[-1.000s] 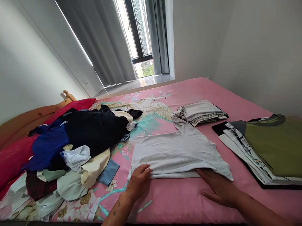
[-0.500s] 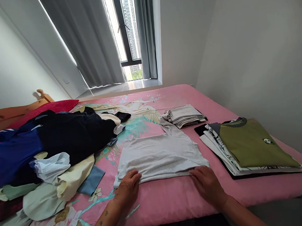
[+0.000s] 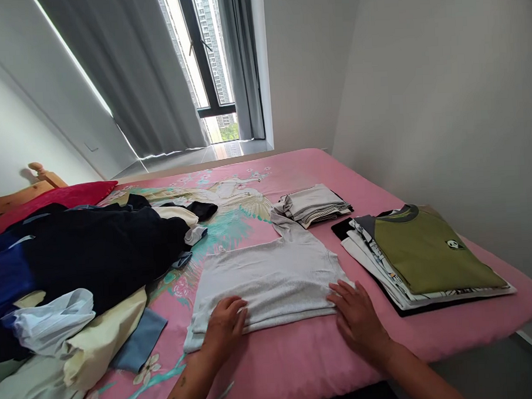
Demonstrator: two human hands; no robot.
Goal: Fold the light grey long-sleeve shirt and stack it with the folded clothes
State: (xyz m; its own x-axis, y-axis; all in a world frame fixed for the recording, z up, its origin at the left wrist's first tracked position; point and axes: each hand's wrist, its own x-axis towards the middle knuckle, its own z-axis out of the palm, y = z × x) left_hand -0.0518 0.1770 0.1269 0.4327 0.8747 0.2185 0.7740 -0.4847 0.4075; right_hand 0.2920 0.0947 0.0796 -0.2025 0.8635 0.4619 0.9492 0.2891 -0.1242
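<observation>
A light grey long-sleeved shirt [image 3: 264, 276] lies on the bed, its body doubled into a wide band with one sleeve stretching toward the back. My left hand [image 3: 225, 328] rests on the near left part of the shirt, fingers laid on the fabric and thumb slightly apart. On the near right corner, my right hand [image 3: 357, 313] lies flat with its fingers spread. The shirt's far sleeve end reaches a small stack of folded clothes [image 3: 317, 203] in pale and striped fabric.
A pink patterned sheet [image 3: 273, 364] covers the bed. Loose clothes [image 3: 105, 248], mostly dark, are heaped on the left by a red pillow [image 3: 72, 196]. At right sits a folded stack topped by an olive shirt [image 3: 431, 251]. Grey curtains [image 3: 132, 70] flank a window behind.
My right hand has gone from gripping the shirt's near edge to lying spread on its corner. My left hand stays near the left edge. The view has shifted slightly right.
</observation>
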